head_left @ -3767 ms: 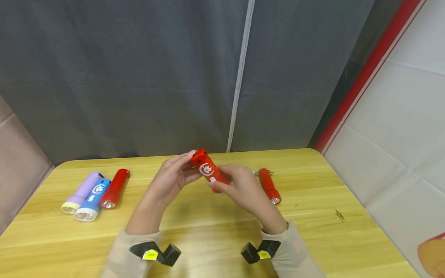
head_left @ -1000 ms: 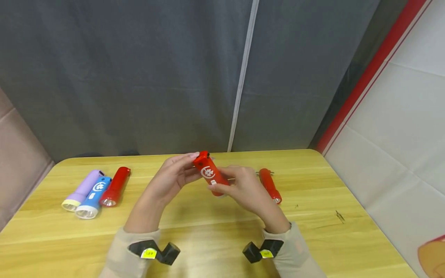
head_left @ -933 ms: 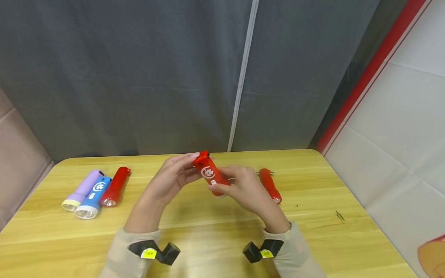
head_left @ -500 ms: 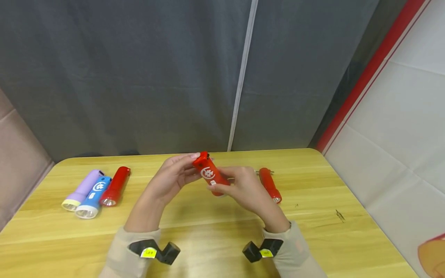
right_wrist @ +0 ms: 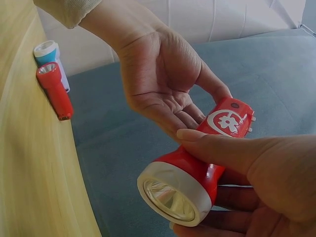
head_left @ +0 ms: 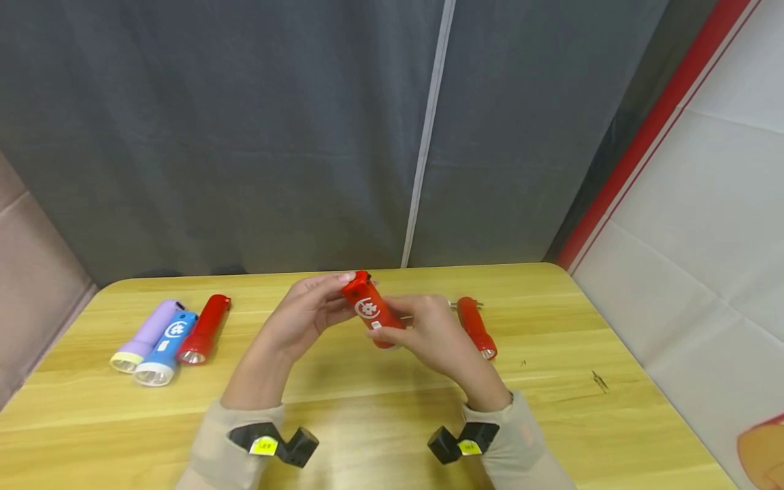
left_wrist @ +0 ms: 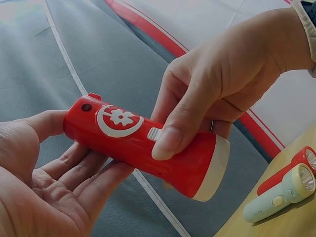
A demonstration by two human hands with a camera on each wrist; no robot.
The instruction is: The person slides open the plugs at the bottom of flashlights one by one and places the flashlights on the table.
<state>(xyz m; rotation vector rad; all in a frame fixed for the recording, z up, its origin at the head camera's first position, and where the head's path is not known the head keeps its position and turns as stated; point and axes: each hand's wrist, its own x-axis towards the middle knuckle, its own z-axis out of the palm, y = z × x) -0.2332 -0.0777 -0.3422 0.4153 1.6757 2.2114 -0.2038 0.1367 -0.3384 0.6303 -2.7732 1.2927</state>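
A red flashlight (head_left: 371, 309) with a white flower emblem is held in the air over the table, tilted. My right hand (head_left: 429, 333) grips it near the head, its thumb beside the white slide switch (left_wrist: 154, 134). My left hand (head_left: 309, 313) holds the tail end between thumb and fingers, the thumb at the end face. In the right wrist view, the white-rimmed lens (right_wrist: 173, 197) faces the camera and looks unlit. Small metal prongs (right_wrist: 252, 123) stick out of the tail.
On the table's left lie a purple flashlight (head_left: 150, 333), a blue flashlight (head_left: 168, 344) and a red flashlight (head_left: 207, 329). Beyond my right hand lies another red flashlight (head_left: 471, 323). Beside it, a mint flashlight (left_wrist: 271, 202) shows in the left wrist view. A grey curtain (head_left: 275, 136) hangs behind.
The flashlight's tail end has dipped slightly in the last half second, the left thumb moving with it. Both hands keep their hold. The flashlights on the table have stayed put.
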